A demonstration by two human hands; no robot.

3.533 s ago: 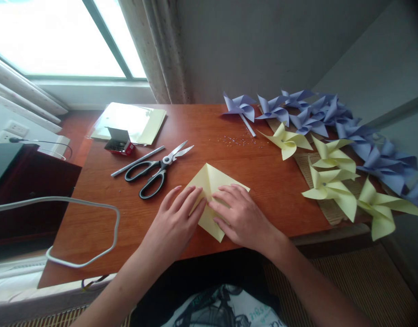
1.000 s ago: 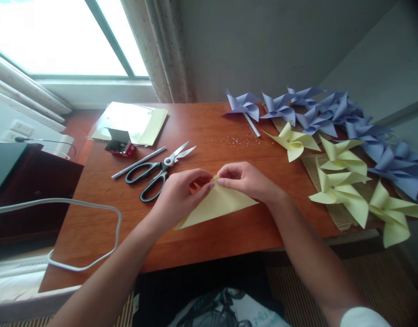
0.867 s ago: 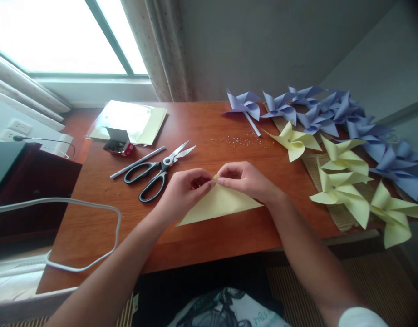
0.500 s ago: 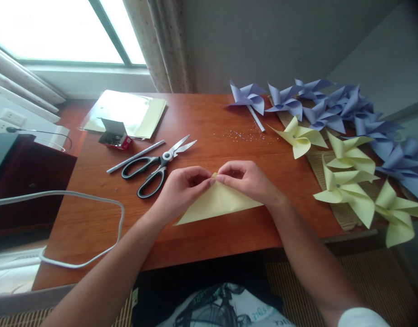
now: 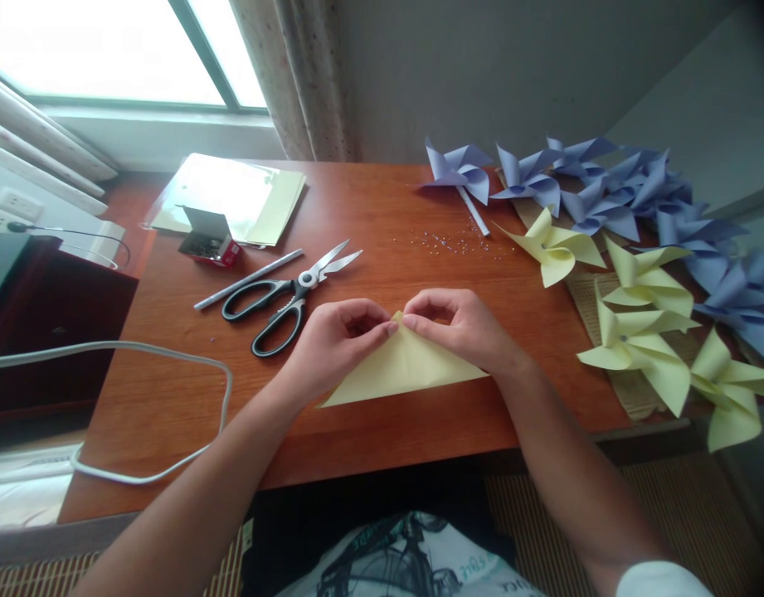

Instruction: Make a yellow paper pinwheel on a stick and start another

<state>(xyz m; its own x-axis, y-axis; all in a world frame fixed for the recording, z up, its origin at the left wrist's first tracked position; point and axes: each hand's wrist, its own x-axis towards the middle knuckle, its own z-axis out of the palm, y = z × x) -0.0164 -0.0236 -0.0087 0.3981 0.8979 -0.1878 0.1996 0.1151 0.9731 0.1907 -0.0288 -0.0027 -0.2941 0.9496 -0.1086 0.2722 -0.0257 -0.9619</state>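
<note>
A sheet of yellow paper (image 5: 406,365), folded into a triangle, rests on the wooden table with its long edge toward me. At its far corner, my left hand (image 5: 347,336) pinches the paper between thumb and fingers. My right hand (image 5: 459,326) pinches the same corner from the other side, its fingertips close to those of the left. A small tip of paper shows between the two hands. Scissors (image 5: 305,280) with black handles lie partly spread just left of my left hand, beside a patterned paper stick (image 5: 248,280).
Yellow pinwheels (image 5: 636,338) and purple pinwheels (image 5: 599,207) crowd the right side on brown cardboard. Tiny beads (image 5: 447,244) are scattered ahead. A small red box (image 5: 211,245) and stacked paper sheets (image 5: 285,199) sit back left. A white cable (image 5: 227,385) loops at left.
The fingertips of my two hands have moved slightly apart along the paper's far corner, so more of the tip shows. The camera view has shifted a little.
</note>
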